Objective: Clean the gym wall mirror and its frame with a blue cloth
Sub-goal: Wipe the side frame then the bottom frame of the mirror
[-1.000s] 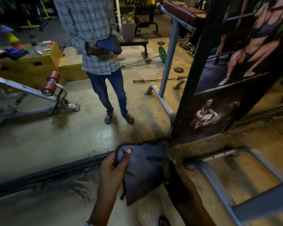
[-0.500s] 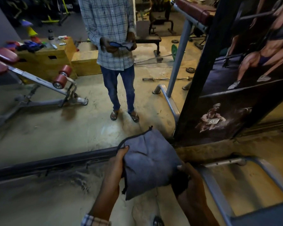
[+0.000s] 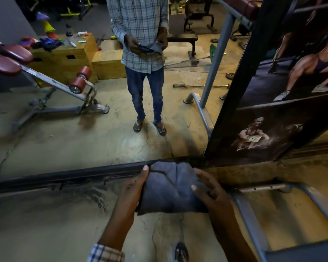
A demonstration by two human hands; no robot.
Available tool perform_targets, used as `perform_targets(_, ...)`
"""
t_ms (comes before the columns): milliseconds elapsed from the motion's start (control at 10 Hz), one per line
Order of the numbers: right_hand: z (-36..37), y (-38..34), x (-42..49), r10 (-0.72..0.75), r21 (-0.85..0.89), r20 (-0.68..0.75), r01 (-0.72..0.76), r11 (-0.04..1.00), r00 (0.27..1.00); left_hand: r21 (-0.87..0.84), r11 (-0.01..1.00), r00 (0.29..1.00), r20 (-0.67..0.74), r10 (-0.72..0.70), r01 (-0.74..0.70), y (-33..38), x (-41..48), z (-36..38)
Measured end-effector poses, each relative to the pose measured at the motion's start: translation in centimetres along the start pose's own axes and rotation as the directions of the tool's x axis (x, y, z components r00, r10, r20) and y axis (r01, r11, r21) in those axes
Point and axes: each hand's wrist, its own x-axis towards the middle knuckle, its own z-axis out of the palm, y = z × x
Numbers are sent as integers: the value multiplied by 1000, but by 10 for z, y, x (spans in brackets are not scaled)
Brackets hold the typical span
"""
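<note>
I hold a folded blue cloth [image 3: 170,188] flat in front of me, just above the floor. My left hand [image 3: 134,188] grips its left edge, thumb on top. On the right side my right hand [image 3: 208,190] holds it with the fingers spread over the top. The cloth's far edge lies at the black bottom frame [image 3: 64,178] of the wall mirror [image 3: 83,133]. In the glass, my own reflection [image 3: 142,53] stands with the cloth in both hands. The black side frame [image 3: 231,87] rises to the right.
A grey steel machine frame [image 3: 250,214] stands on the floor close at my right. A poster panel [image 3: 284,103] adjoins the mirror's right side. The mirror reflects a red-padded bench [image 3: 45,80], wooden boxes [image 3: 68,59], a barbell and weight plates. My sandal [image 3: 181,252] shows below.
The cloth has gone from hanging loosely to folded flat and held level. My right hand has come up over its right side, and my view has tilted up a little.
</note>
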Motion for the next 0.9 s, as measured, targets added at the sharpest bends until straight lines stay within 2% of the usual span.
perform_targets(100,-9,0,8,-122,-131,0,120,984,993,47,995,996,-33,85,-83,-3,0,-8)
perform_targets(200,-9,0,12,-172,-238,-22,162,958,985,142,975,981,-73,182,-171,-9,6,-15)
perform_targets(300,-11,3,9,-178,-311,9,172,935,984,217,941,962,-24,270,-259,-13,9,-19)
perform_targets(400,-4,6,6,-161,-361,25,159,919,987,304,915,963,110,245,-267,-17,10,-25)
perform_targets(500,-4,14,4,-223,-420,-16,196,886,975,459,822,941,143,306,-337,-20,12,-30)
perform_targets(600,4,22,6,-313,-528,-82,225,819,946,628,639,883,186,431,-444,-17,13,-32)
perform_targets(700,8,22,5,-367,-633,-175,181,752,914,673,524,796,166,582,-523,-15,14,-33)
perform_targets(800,9,18,-3,-387,-640,-156,205,740,909,625,544,767,140,627,-559,-14,13,-36)
perform_targets(900,19,30,22,-155,-542,-484,-157,825,861,464,759,875,76,479,-456,-9,8,-28)
